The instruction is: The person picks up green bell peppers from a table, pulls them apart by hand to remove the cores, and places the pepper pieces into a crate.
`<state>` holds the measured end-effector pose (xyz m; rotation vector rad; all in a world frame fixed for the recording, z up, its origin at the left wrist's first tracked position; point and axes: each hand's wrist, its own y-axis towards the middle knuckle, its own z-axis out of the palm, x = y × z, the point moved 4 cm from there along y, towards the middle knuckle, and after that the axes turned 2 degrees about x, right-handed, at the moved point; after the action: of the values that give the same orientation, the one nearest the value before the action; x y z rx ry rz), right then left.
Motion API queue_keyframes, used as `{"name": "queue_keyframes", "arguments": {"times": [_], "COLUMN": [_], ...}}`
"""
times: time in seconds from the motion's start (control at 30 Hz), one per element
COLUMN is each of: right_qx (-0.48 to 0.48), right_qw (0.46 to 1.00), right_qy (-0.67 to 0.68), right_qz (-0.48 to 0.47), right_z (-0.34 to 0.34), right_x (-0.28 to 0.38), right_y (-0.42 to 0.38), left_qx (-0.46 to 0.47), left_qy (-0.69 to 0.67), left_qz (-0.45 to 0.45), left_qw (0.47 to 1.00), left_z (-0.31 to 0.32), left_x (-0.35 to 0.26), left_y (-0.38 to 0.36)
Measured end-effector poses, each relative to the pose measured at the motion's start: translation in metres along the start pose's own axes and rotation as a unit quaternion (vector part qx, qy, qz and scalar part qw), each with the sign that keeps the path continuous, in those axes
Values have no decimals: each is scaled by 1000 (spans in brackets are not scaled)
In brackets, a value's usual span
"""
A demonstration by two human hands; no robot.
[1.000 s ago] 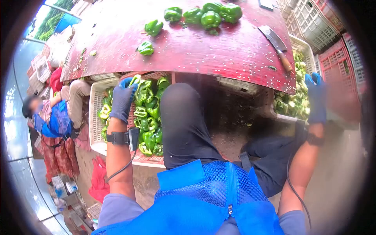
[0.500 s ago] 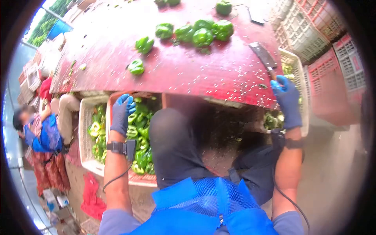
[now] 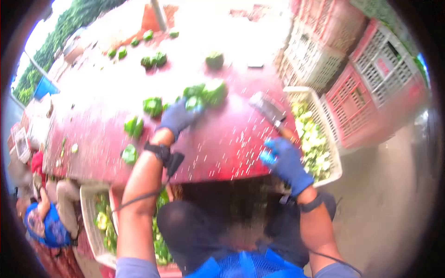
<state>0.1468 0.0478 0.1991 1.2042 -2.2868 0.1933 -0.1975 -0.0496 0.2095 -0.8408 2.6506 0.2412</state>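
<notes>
My left hand (image 3: 178,115), in a dark blue glove with lighter blue fingertips, reaches over the red table (image 3: 208,153). Its fingers are stretched out at a cluster of green bell peppers (image 3: 214,92); blur hides whether they touch one. My right hand (image 3: 289,164), gloved the same way, is at the table's right front edge with fingers apart and nothing in them. Just beyond it lies a cleaver (image 3: 269,107) with a broad blade, its handle pointing toward that hand. More single peppers (image 3: 133,126) lie left of my left hand.
A pale crate (image 3: 334,169) of cut pepper pieces stands right of the table, beside stacked crates (image 3: 357,99). Another crate (image 3: 88,217) with green peppers is below the left edge. A person in a blue vest (image 3: 46,222) sits at far left. Pale seeds dot the table.
My left hand has moved from above the crates up and forward to the peppers on the table. The view has shifted, showing more of the far table. The cleaver still lies on the table.
</notes>
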Motion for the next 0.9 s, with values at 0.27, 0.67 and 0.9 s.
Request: {"name": "queue_keyframes", "arguments": {"times": [0.27,0.67,0.9], "right_qx": [123,63,24], "right_qw": [990,996,996], "right_qy": [-41,25,81], "right_qz": [59,62,20], "right_z": [-3,16,72], "right_x": [12,21,23], "right_y": [1,3,6], "left_qx": [-15,76,76], "left_qy": [19,-130,-186], "left_qz": [-163,-130,-134], "left_qw": [986,980,970], "left_z": [14,61,76], "left_x": [-36,-43,-71], "left_y": [19,-77,-156]}}
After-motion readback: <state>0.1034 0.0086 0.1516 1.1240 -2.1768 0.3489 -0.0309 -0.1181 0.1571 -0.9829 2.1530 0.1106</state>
